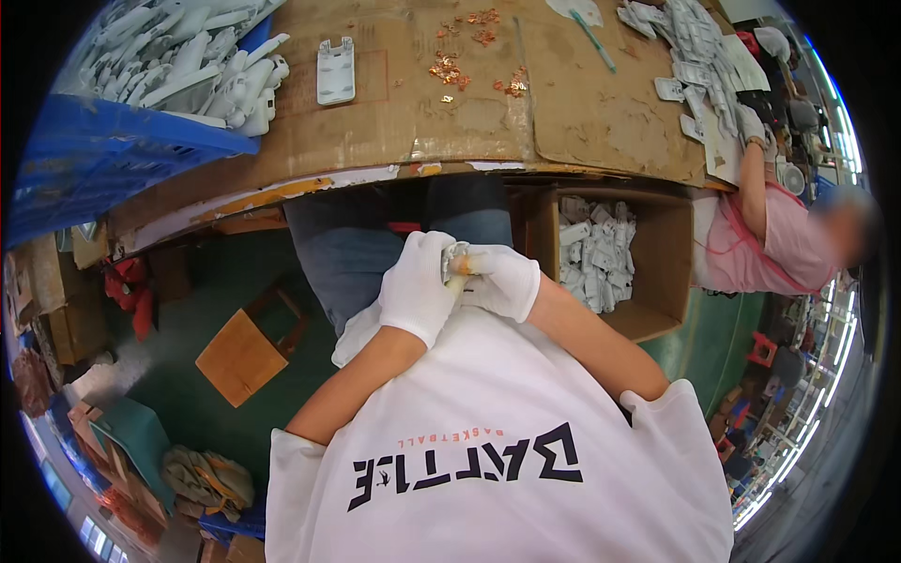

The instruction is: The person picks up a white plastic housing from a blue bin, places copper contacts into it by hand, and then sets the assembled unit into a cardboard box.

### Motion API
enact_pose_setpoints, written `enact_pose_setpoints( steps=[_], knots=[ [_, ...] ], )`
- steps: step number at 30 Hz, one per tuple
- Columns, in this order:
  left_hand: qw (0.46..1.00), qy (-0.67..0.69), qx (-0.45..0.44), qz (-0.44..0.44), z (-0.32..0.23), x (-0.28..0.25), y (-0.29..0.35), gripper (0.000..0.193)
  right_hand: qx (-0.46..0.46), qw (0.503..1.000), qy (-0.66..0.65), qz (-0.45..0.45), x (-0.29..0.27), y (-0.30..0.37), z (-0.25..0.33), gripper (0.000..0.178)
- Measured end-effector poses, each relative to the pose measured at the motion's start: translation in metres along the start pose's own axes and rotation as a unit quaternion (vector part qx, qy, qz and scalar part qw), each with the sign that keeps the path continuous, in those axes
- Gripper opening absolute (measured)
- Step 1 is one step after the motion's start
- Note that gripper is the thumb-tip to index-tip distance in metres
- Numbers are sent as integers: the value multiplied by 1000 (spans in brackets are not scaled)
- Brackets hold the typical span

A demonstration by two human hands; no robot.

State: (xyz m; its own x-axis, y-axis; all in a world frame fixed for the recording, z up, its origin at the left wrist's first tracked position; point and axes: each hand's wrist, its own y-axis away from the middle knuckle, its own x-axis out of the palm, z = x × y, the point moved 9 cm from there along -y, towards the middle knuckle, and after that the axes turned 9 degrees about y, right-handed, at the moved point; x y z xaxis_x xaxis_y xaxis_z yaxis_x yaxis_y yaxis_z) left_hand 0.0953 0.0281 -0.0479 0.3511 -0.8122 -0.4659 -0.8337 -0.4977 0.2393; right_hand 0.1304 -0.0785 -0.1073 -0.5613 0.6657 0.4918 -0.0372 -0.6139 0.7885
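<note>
Both my hands wear white gloves and meet close to my body, just in front of the table edge. My left hand (413,289) and my right hand (508,280) pinch a small pale plastic part (453,253) between them. Fingers cover most of it, so its full shape is hidden. The right glove's thumb has a yellowish stain. On the cardboard-covered table ahead lies a white plastic housing (336,71). To its right are small piles of copper-coloured metal pieces (450,68).
At the far left, a blue crate (141,136) is heaped with white plastic housings (188,66). An open cardboard box (657,272) with white parts stands to my right. Beyond are a green pen (592,39), more parts (694,47) and a co-worker (765,225). A wooden stool (240,357) stands left.
</note>
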Motion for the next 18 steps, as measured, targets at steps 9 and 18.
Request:
enact_pose_setpoints(
  steps=[9,18],
  knots=[
    [1000,11,-20,17,8,-2,-2,30,-57,948,290,-117,0,5,19,25],
    [1000,8,1,0,5,-3,1,32,-57,995,-86,-9,24,-4,-8,24]
  ],
)
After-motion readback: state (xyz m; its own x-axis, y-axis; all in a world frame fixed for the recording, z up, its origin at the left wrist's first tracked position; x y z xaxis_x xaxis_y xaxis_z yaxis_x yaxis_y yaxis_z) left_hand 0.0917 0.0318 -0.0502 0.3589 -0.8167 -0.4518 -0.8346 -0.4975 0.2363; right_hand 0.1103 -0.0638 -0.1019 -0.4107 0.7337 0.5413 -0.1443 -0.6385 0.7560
